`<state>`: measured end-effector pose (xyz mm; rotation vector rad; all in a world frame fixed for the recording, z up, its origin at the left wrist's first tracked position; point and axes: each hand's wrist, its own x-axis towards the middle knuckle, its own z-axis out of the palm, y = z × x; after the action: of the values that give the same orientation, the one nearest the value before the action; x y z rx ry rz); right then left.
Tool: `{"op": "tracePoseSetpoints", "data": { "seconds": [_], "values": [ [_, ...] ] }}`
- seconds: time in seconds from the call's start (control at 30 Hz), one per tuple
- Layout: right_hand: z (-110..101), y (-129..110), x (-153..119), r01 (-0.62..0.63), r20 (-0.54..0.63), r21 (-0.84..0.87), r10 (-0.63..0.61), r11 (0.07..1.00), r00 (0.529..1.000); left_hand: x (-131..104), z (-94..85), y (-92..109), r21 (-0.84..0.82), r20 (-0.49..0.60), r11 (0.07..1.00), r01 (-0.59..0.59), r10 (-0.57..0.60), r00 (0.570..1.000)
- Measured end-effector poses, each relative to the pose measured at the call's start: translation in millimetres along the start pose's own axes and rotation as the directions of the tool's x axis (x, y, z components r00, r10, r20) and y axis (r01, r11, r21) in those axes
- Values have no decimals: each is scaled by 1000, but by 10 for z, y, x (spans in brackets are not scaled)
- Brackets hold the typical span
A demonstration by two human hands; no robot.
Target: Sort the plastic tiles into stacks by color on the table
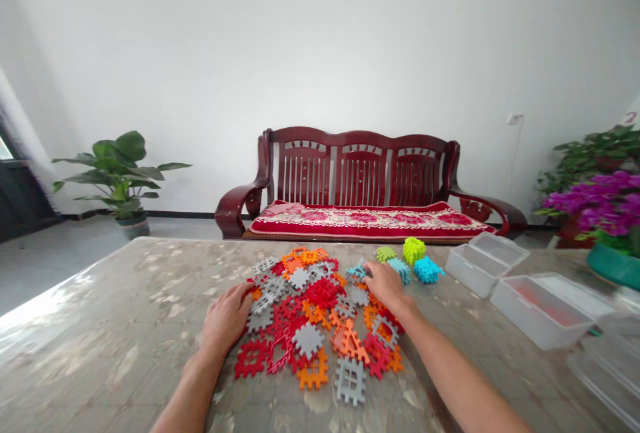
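A loose heap of flat interlocking plastic tiles with notched edges, mostly red [323, 293], grey [308, 340] and orange [314, 372], is spread over the table. My left hand [227, 316] rests against the heap's left side, fingers stretched out over its edge, gripping nothing that I can see. At the heap's far right side, the fingers of my right hand [385, 284] are closed on a blue tile [357, 272]; part of the grip is hidden. Just beyond that hand stand a lime-green block [414, 251], a bright blue block [427, 270], a pale blue block [399, 270] and a green tile [386, 254].
Clear plastic boxes [543, 310] stand to the right, one with something red inside. The table [125, 326] has a patterned cover. Behind it is a dark red wooden bench [363, 170] with a red cushion. Potted plants [127, 176] and purple flowers [600, 203] flank the scene.
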<state>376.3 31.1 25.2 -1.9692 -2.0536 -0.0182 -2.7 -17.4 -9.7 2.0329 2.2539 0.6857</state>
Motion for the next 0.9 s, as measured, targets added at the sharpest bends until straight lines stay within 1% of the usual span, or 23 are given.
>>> {"op": "tracePoseSetpoints", "data": {
  "seconds": [0.13,0.2,0.3,0.4,0.47,0.53,0.63,0.77,0.83,0.9],
  "values": [
    [40,-26,-32,25,-15,-36,-26,999,1000,0,-2,0,6,-1,1000,-12,12,1000],
    [41,-29,-56,20,-33,-4,-20,1000,999,0,-1,-3,7,-5,1000,-15,15,1000],
    [3,30,-93,-7,-125,92,18,996,992,0,-1,-4,9,-4,1000,-9,9,1000],
    [-77,212,-119,-41,-254,169,84,985,964,3,-4,-2,16,9,1000,-9,9,1000],
    [-139,378,-126,-77,-325,171,130,982,937,8,-2,-3,20,11,1000,-14,13,1000],
    [-194,539,-128,-125,-366,145,171,982,915,12,4,-8,21,4,1000,-16,16,1000],
    [-237,712,-131,-190,-360,85,208,978,910,14,13,-19,16,-3,1000,-21,21,1000],
    [-232,795,-166,-217,-302,22,213,976,929,9,17,-27,17,6,1000,-23,23,1000],
    [-213,773,-214,-202,-334,23,198,979,922,11,18,-26,17,4,1000,-24,24,1000],
    [-177,697,-289,-136,-401,68,152,988,903,17,16,-22,18,7,1000,-19,19,1000]
  ]
}}
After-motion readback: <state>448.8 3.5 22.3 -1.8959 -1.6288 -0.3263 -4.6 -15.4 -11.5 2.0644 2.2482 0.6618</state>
